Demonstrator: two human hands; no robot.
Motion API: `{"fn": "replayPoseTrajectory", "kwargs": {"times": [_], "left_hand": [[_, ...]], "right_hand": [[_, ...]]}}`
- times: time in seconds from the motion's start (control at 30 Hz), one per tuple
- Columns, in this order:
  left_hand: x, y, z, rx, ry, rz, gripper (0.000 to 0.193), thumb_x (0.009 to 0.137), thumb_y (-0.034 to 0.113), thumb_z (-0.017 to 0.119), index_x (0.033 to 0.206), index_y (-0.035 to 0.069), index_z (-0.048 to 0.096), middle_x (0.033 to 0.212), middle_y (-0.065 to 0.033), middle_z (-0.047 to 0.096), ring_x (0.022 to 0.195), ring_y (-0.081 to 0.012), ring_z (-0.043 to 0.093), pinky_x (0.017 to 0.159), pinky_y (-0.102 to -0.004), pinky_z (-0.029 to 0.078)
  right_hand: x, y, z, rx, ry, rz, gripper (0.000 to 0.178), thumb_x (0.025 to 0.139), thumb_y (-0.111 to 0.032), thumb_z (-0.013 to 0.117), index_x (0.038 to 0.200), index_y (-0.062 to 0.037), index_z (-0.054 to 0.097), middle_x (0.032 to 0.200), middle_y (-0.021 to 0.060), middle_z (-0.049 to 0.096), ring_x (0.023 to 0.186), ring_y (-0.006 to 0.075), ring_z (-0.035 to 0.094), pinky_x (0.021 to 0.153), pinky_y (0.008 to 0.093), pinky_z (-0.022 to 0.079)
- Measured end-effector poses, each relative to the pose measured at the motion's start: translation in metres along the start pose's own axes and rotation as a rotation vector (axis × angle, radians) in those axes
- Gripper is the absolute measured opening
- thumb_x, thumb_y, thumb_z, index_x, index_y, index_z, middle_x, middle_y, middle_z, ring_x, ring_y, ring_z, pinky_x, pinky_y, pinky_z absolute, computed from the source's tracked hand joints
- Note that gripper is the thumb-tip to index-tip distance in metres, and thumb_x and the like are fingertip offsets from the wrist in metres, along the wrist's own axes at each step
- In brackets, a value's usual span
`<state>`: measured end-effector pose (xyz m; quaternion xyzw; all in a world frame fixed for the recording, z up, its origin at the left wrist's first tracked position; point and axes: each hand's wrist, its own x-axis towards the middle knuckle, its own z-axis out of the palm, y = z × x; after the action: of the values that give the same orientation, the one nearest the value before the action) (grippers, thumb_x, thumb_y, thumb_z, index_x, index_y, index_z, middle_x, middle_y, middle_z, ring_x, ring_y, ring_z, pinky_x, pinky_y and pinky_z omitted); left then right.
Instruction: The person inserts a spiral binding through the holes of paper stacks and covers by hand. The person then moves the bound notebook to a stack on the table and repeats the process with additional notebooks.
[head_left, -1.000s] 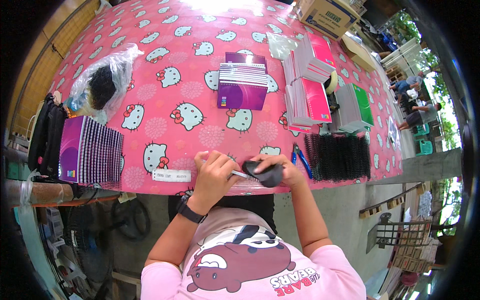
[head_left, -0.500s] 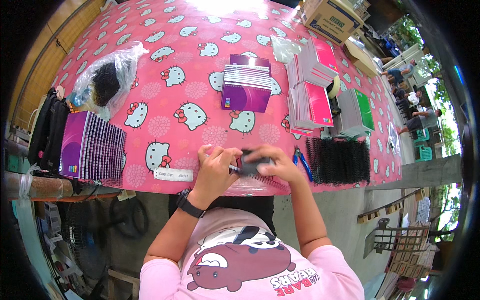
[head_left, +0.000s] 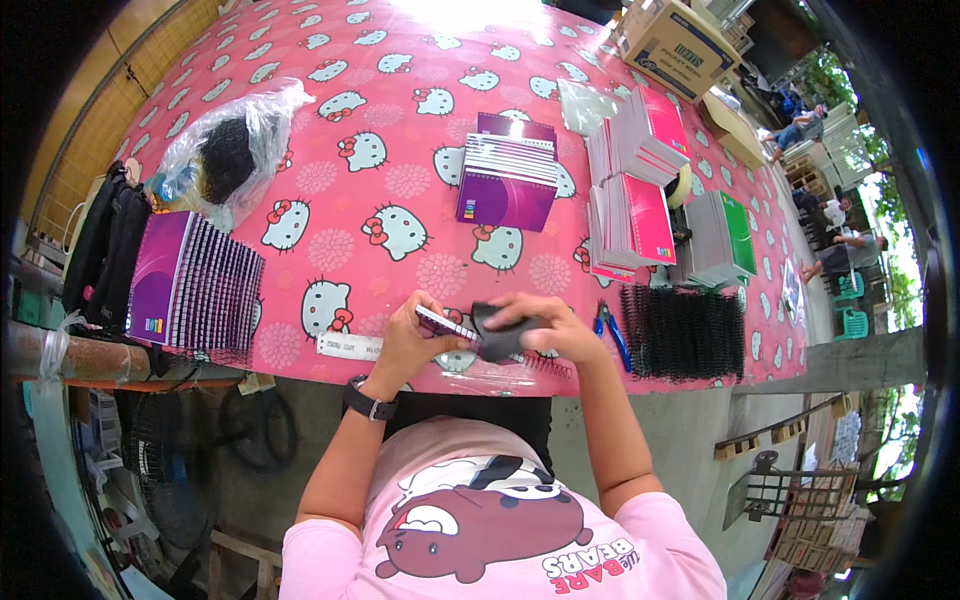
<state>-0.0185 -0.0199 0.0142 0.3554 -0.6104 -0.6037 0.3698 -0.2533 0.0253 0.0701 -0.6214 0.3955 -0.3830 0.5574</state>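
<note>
My left hand (head_left: 412,345) is closed on a small notebook (head_left: 440,320), held nearly edge-on with its row of holes or coil loops showing. In my right hand (head_left: 548,325) is a dark grey, soft-looking piece (head_left: 500,335), perhaps rubber or cloth, pressed against the notebook's right end. From beneath that piece a thin spiral coil (head_left: 548,367) sticks out to the right, close above the table edge. The right fingertips are partly hidden behind the dark piece. Just right of this hand lie blue-handled pliers (head_left: 612,338).
A pile of black coils (head_left: 683,332) lies right of the pliers. Purple notebooks (head_left: 508,200) are stacked ahead, more purple ones (head_left: 195,285) at left. Pink notebooks (head_left: 640,215) and green ones (head_left: 722,235) stand at right. A white labelled strip (head_left: 350,345) lies left of my hand.
My left hand has shifted its grip, and more of the notebook's edge shows between its fingers. The dark piece in my right hand now sits lower over the notebook's end. The whole view shifted slightly.
</note>
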Motion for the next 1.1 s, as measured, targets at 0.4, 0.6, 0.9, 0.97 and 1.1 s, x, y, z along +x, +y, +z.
{"fn": "replayPoseTrajectory", "kwargs": {"times": [0.4,0.6,0.9,0.97,1.1], "left_hand": [[0.004,-0.011,0.002,0.009,0.058,0.159,0.043,0.06,0.007,0.086,0.082,0.008,0.049,0.073,0.0037,0.053,0.067,-0.0042,0.048,0.059,-0.0232,0.042],[0.0,-0.012,0.002,-0.08,0.045,0.032,0.044,0.06,0.008,0.086,0.082,0.009,0.048,0.071,0.0046,0.052,0.068,-0.0044,0.048,0.06,-0.023,0.042],[0.004,-0.01,0.006,0.06,0.038,0.161,0.045,0.06,0.011,0.087,0.083,0.009,0.048,0.075,0.0025,0.054,0.07,-0.0058,0.049,0.062,-0.0234,0.042],[0.003,-0.007,0.007,0.033,0.01,0.137,0.046,0.06,0.01,0.087,0.084,0.009,0.047,0.077,0.0017,0.055,0.071,-0.0059,0.05,0.062,-0.0232,0.042],[0.002,-0.014,0.006,-0.04,0.016,0.107,0.048,0.059,0.009,0.087,0.086,0.009,0.047,0.078,0.0012,0.057,0.073,-0.0053,0.05,0.063,-0.0228,0.043]], "right_hand": [[0.014,-0.006,0.011,0.106,0.109,-0.038,0.046,0.075,-0.042,0.07,0.101,-0.0044,0.07,0.094,0.0142,0.064,0.093,0.0222,0.059,0.08,0.0345,0.046],[0.016,0.0,0.001,-0.759,0.462,0.101,0.049,0.069,-0.043,0.076,0.099,-0.0051,0.07,0.11,0.0197,0.059,0.105,0.032,0.055,0.092,0.0399,0.041],[0.011,-0.005,0.022,-0.148,0.198,0.197,0.045,0.075,-0.039,0.07,0.104,-0.0051,0.068,0.106,0.0199,0.06,0.101,0.0269,0.055,0.087,0.035,0.043],[0.012,0.004,0.02,-0.34,0.303,0.266,0.046,0.073,-0.039,0.073,0.102,-0.0031,0.068,0.108,0.0204,0.059,0.099,0.0293,0.055,0.085,0.0357,0.045],[0.012,0.006,0.019,-0.759,0.487,0.046,0.05,0.071,-0.038,0.075,0.107,-0.0044,0.065,0.114,0.0188,0.056,0.101,0.0313,0.053,0.089,0.0395,0.042]]}}
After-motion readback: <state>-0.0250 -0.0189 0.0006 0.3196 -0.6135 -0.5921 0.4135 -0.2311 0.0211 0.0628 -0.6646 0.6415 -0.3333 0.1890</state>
